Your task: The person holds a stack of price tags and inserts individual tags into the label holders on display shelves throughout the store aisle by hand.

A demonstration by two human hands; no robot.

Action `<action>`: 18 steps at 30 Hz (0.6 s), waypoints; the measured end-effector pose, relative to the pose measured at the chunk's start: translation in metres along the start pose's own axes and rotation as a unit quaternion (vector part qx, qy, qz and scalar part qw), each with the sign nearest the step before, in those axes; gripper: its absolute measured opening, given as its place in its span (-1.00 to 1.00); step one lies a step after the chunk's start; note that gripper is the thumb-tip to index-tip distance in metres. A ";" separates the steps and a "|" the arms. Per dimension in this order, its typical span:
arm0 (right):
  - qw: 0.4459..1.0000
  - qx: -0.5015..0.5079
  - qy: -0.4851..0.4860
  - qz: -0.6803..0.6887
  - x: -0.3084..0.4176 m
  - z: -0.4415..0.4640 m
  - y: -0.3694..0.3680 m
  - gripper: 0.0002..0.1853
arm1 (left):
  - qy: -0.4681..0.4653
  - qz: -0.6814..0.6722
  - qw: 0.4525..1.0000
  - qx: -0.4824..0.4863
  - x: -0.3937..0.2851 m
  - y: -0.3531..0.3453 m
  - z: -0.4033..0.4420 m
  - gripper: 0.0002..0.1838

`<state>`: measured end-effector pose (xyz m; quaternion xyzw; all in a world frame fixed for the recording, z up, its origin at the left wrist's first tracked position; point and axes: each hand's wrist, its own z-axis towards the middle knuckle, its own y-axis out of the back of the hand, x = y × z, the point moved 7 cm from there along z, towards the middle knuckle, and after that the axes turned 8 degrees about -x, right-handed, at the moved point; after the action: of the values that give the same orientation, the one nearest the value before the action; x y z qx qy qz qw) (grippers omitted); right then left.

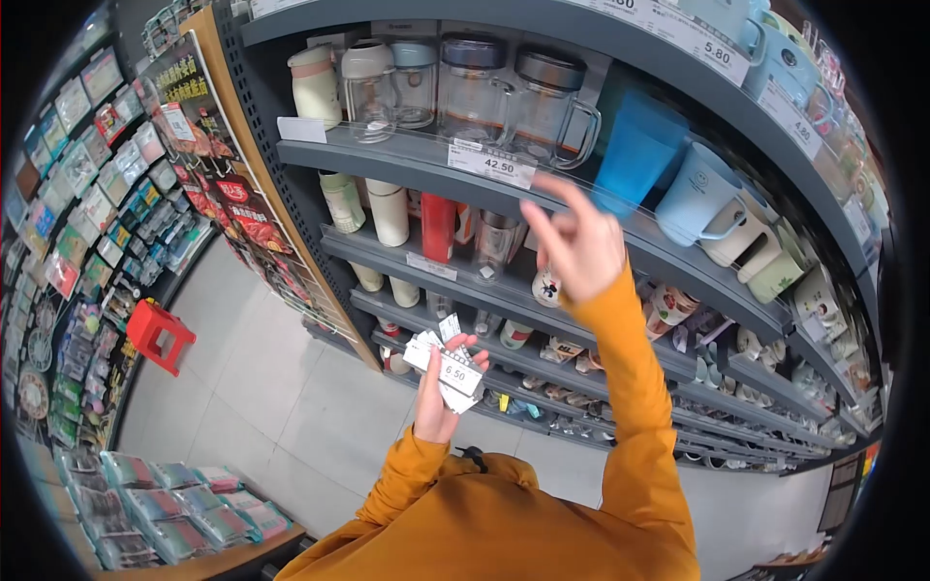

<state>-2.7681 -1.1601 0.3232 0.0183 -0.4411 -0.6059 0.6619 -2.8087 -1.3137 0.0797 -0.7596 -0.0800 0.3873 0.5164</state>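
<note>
My left hand (434, 412) holds a fanned stack of white price tags (451, 374), the front one reading 6.50. My right hand (584, 242) is raised at the shelf edge, slightly blurred, with thumb and index finger apart and nothing visible between them. Just left of its fingertips, a price label (491, 165) reading 42.50 sits in the shelf's edge strip. Above that label stand lidded glass mugs (549, 102). A blue plastic cup (639, 150) and a light blue mug (699, 194) are to the right of the hand.
Lower shelves hold a white bottle (388, 213), a red box (438, 228) and many cups. A red stool (161, 334) stands on the tiled floor (320, 416) at the left. Packaged goods (179, 508) are stacked at lower left, and a hanging snack rack (232, 184) adjoins the shelf.
</note>
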 end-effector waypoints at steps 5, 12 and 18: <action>0.999 0.018 -0.020 -0.029 -0.027 0.048 -0.021 -0.75 | -0.012 0.012 0.997 -0.077 0.014 0.014 0.000 -0.61; 0.957 -0.075 -0.104 0.259 -0.034 0.017 0.008 -0.83 | -0.041 -0.005 0.989 -0.145 0.017 0.022 0.004 -0.54; 0.862 0.165 -0.321 0.357 -0.079 -0.129 -0.076 -0.83 | -0.097 0.024 0.980 -0.171 0.021 0.038 0.011 -0.54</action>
<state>-2.7396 -1.1812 0.1578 -0.2269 -0.6986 -0.2191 0.6422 -2.8121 -1.3122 0.0352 -0.7973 -0.1763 0.4521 0.3590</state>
